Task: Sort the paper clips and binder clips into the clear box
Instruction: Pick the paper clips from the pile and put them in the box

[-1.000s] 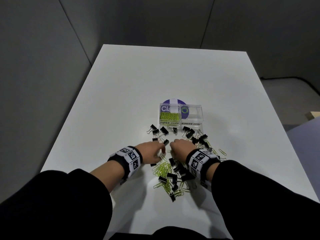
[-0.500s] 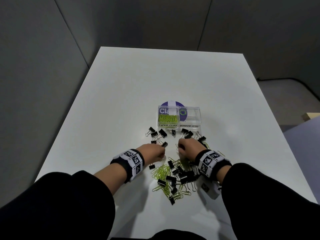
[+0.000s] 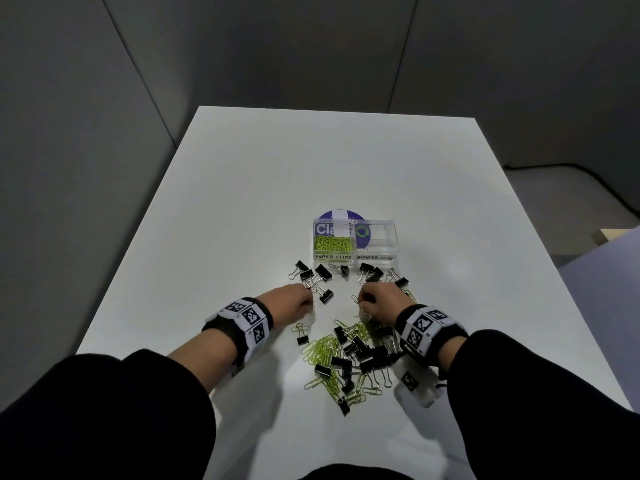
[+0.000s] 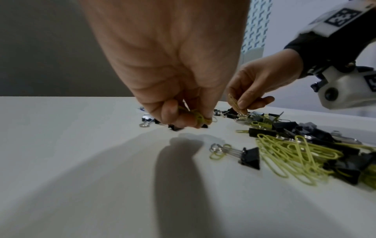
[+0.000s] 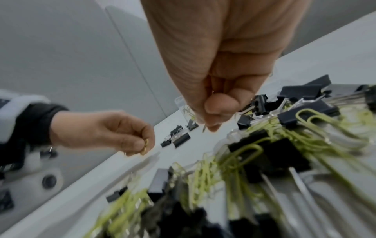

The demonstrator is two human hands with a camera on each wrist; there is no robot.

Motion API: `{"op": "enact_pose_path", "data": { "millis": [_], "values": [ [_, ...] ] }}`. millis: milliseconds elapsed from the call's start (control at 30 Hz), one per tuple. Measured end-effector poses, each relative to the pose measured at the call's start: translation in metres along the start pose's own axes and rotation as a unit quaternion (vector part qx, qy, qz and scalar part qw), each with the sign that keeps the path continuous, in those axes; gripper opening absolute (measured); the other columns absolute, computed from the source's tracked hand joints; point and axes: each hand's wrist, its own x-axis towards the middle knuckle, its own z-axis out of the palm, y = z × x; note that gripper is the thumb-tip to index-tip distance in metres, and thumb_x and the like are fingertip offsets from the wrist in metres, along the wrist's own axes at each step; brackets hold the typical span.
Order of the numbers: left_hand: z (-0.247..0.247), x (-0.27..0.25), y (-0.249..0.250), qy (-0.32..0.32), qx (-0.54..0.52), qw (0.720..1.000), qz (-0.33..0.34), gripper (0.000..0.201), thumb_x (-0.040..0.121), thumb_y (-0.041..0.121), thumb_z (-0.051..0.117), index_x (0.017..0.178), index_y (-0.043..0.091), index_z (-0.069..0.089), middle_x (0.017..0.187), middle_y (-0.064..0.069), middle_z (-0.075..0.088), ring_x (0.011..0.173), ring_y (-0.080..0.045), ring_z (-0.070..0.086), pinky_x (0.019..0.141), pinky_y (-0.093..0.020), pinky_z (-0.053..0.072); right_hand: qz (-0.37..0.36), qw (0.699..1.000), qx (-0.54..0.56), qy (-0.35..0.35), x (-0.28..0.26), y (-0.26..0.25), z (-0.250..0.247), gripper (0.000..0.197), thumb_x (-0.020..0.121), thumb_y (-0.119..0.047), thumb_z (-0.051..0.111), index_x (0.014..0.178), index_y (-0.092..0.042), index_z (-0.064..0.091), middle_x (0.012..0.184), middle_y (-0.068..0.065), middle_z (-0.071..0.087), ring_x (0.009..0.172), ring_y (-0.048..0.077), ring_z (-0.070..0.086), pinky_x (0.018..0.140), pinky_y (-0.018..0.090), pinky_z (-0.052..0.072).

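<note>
Both hands pinching green paper clips: left hand point(image 4: 179, 103), right hand point(image 4: 256, 87). Between hands and clear box point(image 3: 356, 239), scattered binder clips point(image 3: 317, 275) on tabletop point(image 3: 242, 202).

Near pile of clips point(image 5: 203, 201) is blurred in the right wrist view.

Both arms reached forward in black sleeves, tagged bands on the wrists. The left hand point(image 3: 292, 301) hung low with fingers curled, pinching paper clips point(image 4: 198, 116). The right hand point(image 3: 379, 299) was also curled, pinching clips point(image 4: 234, 103).
</note>
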Motion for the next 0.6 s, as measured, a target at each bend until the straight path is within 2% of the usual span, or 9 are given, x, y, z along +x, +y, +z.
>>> {"op": "enact_pose_path", "data": {
  "millis": [33, 133, 200, 300, 367, 433, 500, 600],
  "values": [
    [-0.001, -0.002, -0.003, 0.0, -0.008, 1.0, -0.008, 0.023, 0.097, 0.017, 0.041, 0.106, 0.004, 0.058, 0.113, -0.012, 0.059, 0.091, -0.02, 0.053, 0.08, -0.026, 0.041, 0.005, 1.0, 0.023, 0.008, 0.0, 0.001, 0.0, 0.016, 0.091, -0.012, 0.053, 0.1, -0.004, 0.062, 0.1, 0.009, 0.066, 0.081, 0.017, 0.059, 0.067, 0.019, 0.044],
    [0.0, -0.008, -0.011, -0.003, -0.03, 0.999, -0.021, 0.029, 0.096, 0.013, 0.038, 0.117, 0.009, 0.057, 0.12, -0.01, 0.059, 0.107, -0.023, 0.056, 0.089, -0.029, 0.042, 0.017, 0.993, 0.113, 0.01, 0.0, 0.003, 0.0, 0.009, 0.089, -0.008, 0.057, 0.095, -0.005, 0.064, 0.083, 0.001, 0.062, 0.061, 0.006, 0.059, 0.054, 0.012, 0.045],
    [0.002, -0.012, -0.014, -0.008, -0.042, 0.999, -0.03, 0.03, 0.095, 0.01, 0.037, 0.115, 0.008, 0.059, 0.118, -0.01, 0.057, 0.104, -0.023, 0.056, 0.087, -0.027, 0.04, 0.022, 0.982, 0.186, -0.003, -0.002, 0.003, 0.0, 0.007, 0.088, -0.002, 0.056, 0.087, -0.007, 0.06, 0.074, 0.0, 0.06, 0.048, 0.0, 0.06, 0.045, 0.01, 0.046],
    [0.006, -0.016, -0.013, -0.003, -0.061, 0.997, -0.05, 0.024, 0.094, 0.01, 0.036, 0.098, 0.004, 0.058, 0.101, -0.012, 0.057, 0.086, -0.018, 0.049, 0.076, -0.025, 0.037, 0.024, 0.973, 0.229, 0.008, -0.005, 0.005, 0.0, 0.019, 0.087, 0.002, 0.05, 0.074, -0.011, 0.053, 0.068, 0.002, 0.059, 0.049, 0.005, 0.059, 0.044, 0.011, 0.046],
    [0.009, -0.018, -0.012, -0.002, -0.052, 0.997, -0.059, 0.024, 0.097, 0.021, 0.036, 0.085, 0.006, 0.051, 0.088, -0.008, 0.051, 0.08, -0.02, 0.046, 0.07, -0.027, 0.034, 0.028, 0.968, 0.249, 0.016, -0.005, 0.006, 0.0, 0.024, 0.088, 0.002, 0.047, 0.069, -0.012, 0.05, 0.065, 0.001, 0.057, 0.049, 0.008, 0.056, 0.043, 0.011, 0.044],
    [0.011, -0.022, -0.011, -0.013, -0.029, 0.998, -0.059, 0.03, 0.095, 0.038, 0.043, 0.08, 0.012, 0.044, 0.082, -0.001, 0.047, 0.075, -0.018, 0.045, 0.063, -0.028, 0.034, 0.033, 0.967, 0.253, 0.023, -0.005, 0.007, 0.001, 0.028, 0.089, 0.001, 0.046, 0.065, -0.014, 0.049, 0.064, 0.001, 0.056, 0.051, 0.01, 0.053, 0.042, 0.01, 0.041],
    [0.011, -0.025, -0.009, -0.031, 0.01, 0.999, -0.039, 0.032, 0.088, 0.048, 0.053, 0.084, 0.017, 0.045, 0.086, 0.003, 0.049, 0.076, -0.016, 0.048, 0.064, -0.028, 0.037, 0.036, 0.963, 0.264, 0.023, -0.004, 0.007, 0.002, 0.031, 0.09, 0.002, 0.045, 0.064, -0.014, 0.048, 0.063, 0.001, 0.054, 0.05, 0.012, 0.049, 0.041, 0.008, 0.04],
    [0.017, -0.029, -0.007, -0.058, 0.036, 0.998, 0.0, 0.04, 0.08, 0.043, 0.064, 0.108, 0.018, 0.052, 0.107, 0.0, 0.056, 0.093, -0.02, 0.057, 0.076, -0.029, 0.044, 0.045, 0.95, 0.309, 0.008, -0.003, 0.008, 0.004, 0.033, 0.09, 0.007, 0.04, 0.063, -0.012, 0.046, 0.063, 0.004, 0.054, 0.045, 0.011, 0.047, 0.038, 0.012, 0.037]
  ]
}}
